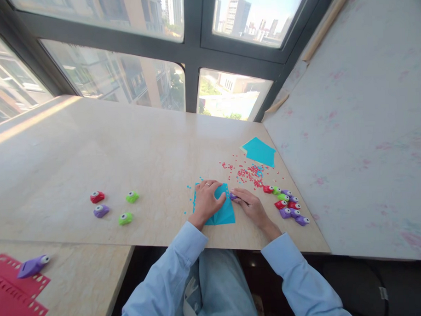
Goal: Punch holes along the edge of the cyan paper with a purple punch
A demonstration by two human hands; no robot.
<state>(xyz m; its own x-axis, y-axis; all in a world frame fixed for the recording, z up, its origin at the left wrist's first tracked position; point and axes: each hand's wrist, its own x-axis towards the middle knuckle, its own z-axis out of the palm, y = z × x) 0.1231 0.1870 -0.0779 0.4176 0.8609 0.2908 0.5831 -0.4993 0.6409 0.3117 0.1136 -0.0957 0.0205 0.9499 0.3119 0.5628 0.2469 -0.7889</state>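
the blue paper sheet (222, 212) lies flat on the worktop (127, 151) near its front edge, right before the person. the left hand (207, 200) rests on top of it, fingers (216, 186) spread and pressing down, gripping nothing. the right hand (251, 205) sits at the sheet's right edge, its fingers closed on a small purple punch (233, 196) that meets the paper's border. tiny blue specks dot the worktop just left of the sheet. beyond the right hand, red confetti (247, 173) is scattered, and further back lies a second blue sheet (259, 151). just right of the right hand a cluster of punches (287, 204), red, green and purple, is bunched together. well off to the left, four more punches (112, 207) sit apart. at the lower left, a purple punch (34, 265) rests on perforated red paper (15, 298).
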